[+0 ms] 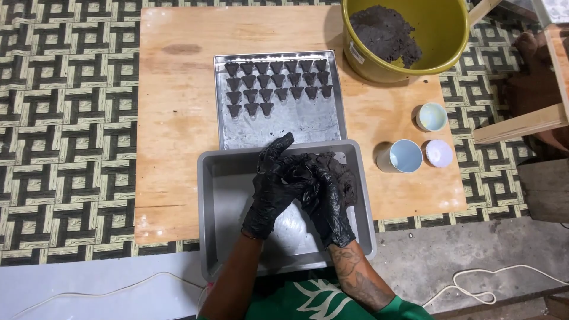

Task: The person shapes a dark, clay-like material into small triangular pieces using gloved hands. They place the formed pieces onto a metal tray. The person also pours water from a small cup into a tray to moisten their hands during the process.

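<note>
Dough (332, 172) sits dark and lumpy in the grey tub (228, 189), heaped at its two o'clock corner, long axis running twelve to six. Your left hand (269, 192) and right hand (320, 198), both gloved, press together around a small piece of it. At twelve o'clock the steel tray (284, 127) holds rows of cones (277, 86); its near half stays bare.

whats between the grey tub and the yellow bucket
In the head view, a metal tray with rows of small dark cones lies between the grey tub and yellow bucket.
</note>
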